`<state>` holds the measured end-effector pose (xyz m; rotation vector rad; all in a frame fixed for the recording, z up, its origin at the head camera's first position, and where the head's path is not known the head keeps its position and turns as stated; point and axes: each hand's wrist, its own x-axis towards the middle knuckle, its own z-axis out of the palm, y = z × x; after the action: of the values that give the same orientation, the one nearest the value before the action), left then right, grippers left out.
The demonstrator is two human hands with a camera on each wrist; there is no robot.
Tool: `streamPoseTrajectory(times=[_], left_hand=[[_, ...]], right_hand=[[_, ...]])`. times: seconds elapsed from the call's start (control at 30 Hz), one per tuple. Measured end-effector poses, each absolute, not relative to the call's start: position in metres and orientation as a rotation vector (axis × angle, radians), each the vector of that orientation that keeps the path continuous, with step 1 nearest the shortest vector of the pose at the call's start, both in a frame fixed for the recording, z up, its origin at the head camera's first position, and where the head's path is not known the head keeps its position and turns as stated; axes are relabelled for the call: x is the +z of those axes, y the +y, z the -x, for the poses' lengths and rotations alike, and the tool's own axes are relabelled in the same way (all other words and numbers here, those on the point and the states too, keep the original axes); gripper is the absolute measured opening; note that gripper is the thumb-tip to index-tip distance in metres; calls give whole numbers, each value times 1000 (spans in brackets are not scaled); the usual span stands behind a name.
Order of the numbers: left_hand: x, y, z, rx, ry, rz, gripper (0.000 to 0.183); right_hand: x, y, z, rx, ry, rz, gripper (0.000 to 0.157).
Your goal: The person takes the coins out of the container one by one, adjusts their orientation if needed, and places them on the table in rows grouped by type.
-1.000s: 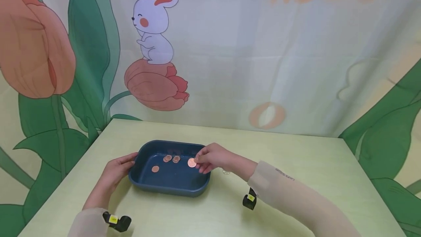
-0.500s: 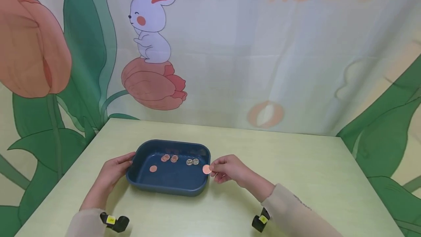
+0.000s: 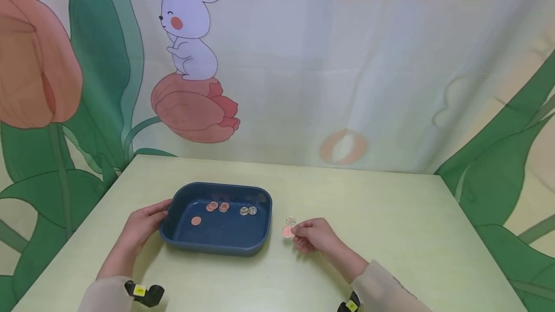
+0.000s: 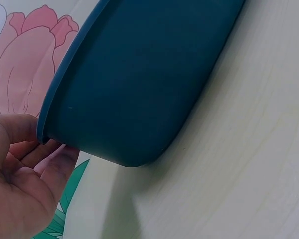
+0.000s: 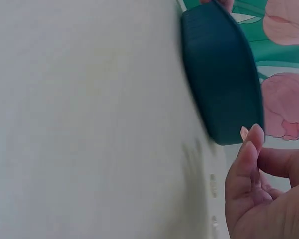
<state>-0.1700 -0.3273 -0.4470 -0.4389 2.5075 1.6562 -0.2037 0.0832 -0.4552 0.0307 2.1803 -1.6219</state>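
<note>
My left hand holds the left end of a dark blue rectangular tray, with thumb and fingers at its rim in the left wrist view. Several copper-coloured coins lie in the tray's left half and along its back. Two silver-coloured coins sit side by side near its back right corner. Just right of the tray, my right hand pinches a copper-coloured coin between thumb and fingertips. Its edge shows as a thin sliver in the right wrist view. A silver-coloured coin appears right behind the pinched one.
The pale table stretches out to the right and in front of the tray. Behind it hangs a printed curtain with a rabbit and tulips. More silver-coloured coins lie on the table beside the right hand.
My right hand has drawn back from over the tray's right side to the table on its right, with the copper coin still pinched. The left hand stays on the rim.
</note>
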Motion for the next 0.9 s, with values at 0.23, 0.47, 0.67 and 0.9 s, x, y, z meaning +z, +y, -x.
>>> streamPoseTrajectory(times=[0.23,0.47,0.67,0.9], left_hand=[[-446,-328,171,1684,2464,447,47],[-446,-327,173,1685,2454,459,47],[-445,-326,173,1694,2452,444,48],[-445,-326,173,1691,2462,447,47]], right_hand=[[-469,83,200,-1589,2206,-119,18],[-475,81,200,-1647,2150,-205,19],[-474,82,202,-1619,2142,-242,16],[-477,82,206,-1585,2171,-208,14]])
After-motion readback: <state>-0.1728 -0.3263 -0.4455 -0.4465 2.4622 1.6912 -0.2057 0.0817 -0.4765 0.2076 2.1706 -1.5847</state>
